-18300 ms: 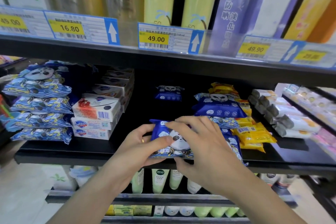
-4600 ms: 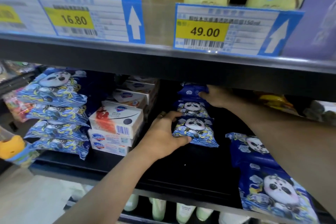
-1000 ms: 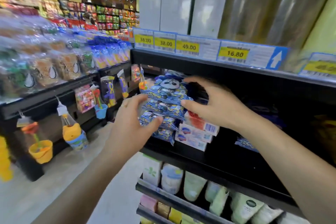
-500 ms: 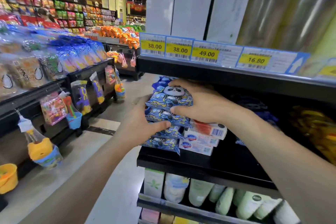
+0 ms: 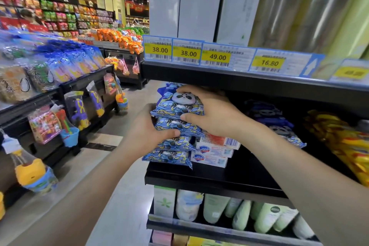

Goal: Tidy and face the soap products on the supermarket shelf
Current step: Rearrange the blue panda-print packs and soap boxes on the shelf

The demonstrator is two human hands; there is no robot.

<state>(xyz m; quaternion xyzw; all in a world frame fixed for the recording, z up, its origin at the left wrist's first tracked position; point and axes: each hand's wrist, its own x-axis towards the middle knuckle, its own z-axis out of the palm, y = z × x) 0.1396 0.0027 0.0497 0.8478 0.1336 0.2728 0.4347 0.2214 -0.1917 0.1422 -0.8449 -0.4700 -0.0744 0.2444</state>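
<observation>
Both hands, left hand (image 5: 151,132) and right hand (image 5: 215,114), clasp the panda soap packs (image 5: 177,126): soft, slippery film, likely light; best gripped at the stack's sides.

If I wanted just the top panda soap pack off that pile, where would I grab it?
By its two short crimped ends, coming from the aisle side. The top pack lies flat on the stack, close under the shelf above, where the right hand covers it.

Yellow price tags (image 5: 217,57), hanging toys (image 5: 69,126), snack aisle (image 5: 60,64), green tubes (image 5: 265,217)
</observation>
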